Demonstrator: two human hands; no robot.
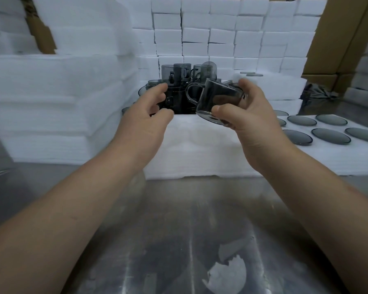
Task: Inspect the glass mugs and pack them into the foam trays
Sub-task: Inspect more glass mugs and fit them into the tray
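Stretching across the lower half of the frame, a dull metal surface (157, 230) is catching the light, with a torn white scrap (227, 270) lying on it at lower centre. At mid-frame a white foam tray (196, 149) is sitting on the surface, and a second foam sheet (306, 160) at the right edge is carrying rows of dark glass discs (327, 135). Stacks of foam sheets (51, 107) are filling the left side, a wall of white foam blocks (221, 30) is rising at the top, and cardboard boxes (340, 35) are standing at upper right.

The right hand (251, 115), right of centre, is gripping a smoky glass mug (217, 98) above the foam tray's far edge, thumb on its near end and fingers curled round the far side; the mug is tilting, handle pointing left. The left hand (147, 117) is hovering just left of it, fingers spread and loosely curved, holding nothing. Behind both, a cluster of mugs (179, 75) is standing against the foam blocks.

The hands are covering much of that cluster, and whether the left fingertips are touching a mug cannot be told. Blur is softening the left stacks, and a dark bundle (319, 92) at the right is too vague to name.
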